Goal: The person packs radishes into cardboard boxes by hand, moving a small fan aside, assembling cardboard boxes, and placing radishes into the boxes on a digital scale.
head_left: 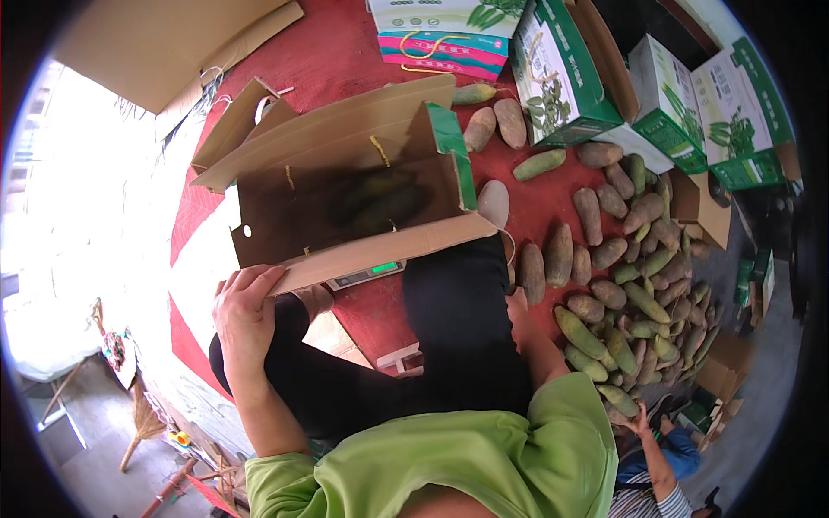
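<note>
My left hand (pixel 245 304) grips the near flap of an open cardboard box (pixel 345 256) at its left corner, fingers over the edge and thumb along it. Dark inside the box lie a few long green vegetables (pixel 380 197), hard to make out. Below the flap shows a scale (pixel 367 274) with a lit green display. My right hand (pixel 517 300) reaches down beside my right knee, near several brown tubers (pixel 532 273); its fingers are hidden, so I cannot tell what it holds. Yellow cord pieces (pixel 380 151) hang on the box's inner wall.
A large pile of brown tubers and green gourd-like vegetables (pixel 643 302) spreads over the red mat (pixel 553 181) at right. Green-and-white cartons (pixel 561 78) stand behind it. Another person's hand (pixel 637 420) touches a green vegetable at lower right. A broom (pixel 142 419) leans at left.
</note>
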Action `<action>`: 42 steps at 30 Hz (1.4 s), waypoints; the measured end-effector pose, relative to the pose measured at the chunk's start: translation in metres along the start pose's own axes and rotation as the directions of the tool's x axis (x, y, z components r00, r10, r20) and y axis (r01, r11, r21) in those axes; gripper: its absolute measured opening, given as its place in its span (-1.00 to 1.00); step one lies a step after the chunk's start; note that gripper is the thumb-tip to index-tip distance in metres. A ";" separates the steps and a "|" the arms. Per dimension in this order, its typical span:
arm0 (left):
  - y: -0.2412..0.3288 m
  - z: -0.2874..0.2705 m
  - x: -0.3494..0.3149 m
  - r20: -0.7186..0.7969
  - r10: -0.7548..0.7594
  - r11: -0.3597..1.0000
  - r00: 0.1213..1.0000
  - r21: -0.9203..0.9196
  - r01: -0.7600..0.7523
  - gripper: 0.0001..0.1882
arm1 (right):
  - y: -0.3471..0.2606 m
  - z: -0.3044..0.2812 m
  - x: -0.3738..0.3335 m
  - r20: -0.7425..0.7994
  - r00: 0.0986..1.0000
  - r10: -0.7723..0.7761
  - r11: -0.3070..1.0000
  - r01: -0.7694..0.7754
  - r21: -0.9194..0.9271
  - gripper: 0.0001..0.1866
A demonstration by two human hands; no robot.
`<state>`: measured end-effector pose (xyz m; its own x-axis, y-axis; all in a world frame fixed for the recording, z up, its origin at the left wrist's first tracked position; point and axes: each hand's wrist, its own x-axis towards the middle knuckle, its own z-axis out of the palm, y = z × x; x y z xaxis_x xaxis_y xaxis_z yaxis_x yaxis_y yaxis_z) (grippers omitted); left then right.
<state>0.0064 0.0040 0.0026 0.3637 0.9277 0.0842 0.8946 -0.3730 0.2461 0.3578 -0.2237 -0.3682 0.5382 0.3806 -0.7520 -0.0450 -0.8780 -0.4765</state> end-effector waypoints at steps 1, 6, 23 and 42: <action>0.000 -0.001 0.001 0.016 0.011 1.000 1.000 0.007 -0.011 -0.73 | -0.003 -0.006 -0.003 0.055 0.998 0.024 0.996 -0.029 0.087 -0.13; -0.002 -0.005 0.001 0.013 0.015 1.000 1.000 0.011 -0.015 -0.75 | -0.059 -0.039 -0.045 0.066 0.997 0.044 0.978 -0.057 0.202 -0.14; 0.001 -0.009 -0.005 0.031 0.021 0.999 0.999 -0.038 -0.020 -0.81 | -0.373 -0.107 -0.244 0.094 0.223 -0.970 0.221 0.975 -0.029 -0.17; 0.000 0.003 0.001 -0.001 0.049 0.997 0.999 -0.055 -0.049 -0.83 | -0.317 -0.090 -0.207 -0.227 0.034 -0.973 0.081 0.977 -0.199 -0.64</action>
<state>0.0078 0.0043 -0.0004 0.4066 0.9085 0.0966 0.8603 -0.4164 0.2940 0.3369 -0.0505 -0.0207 0.2534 0.8017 0.5414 0.6894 0.2429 -0.6824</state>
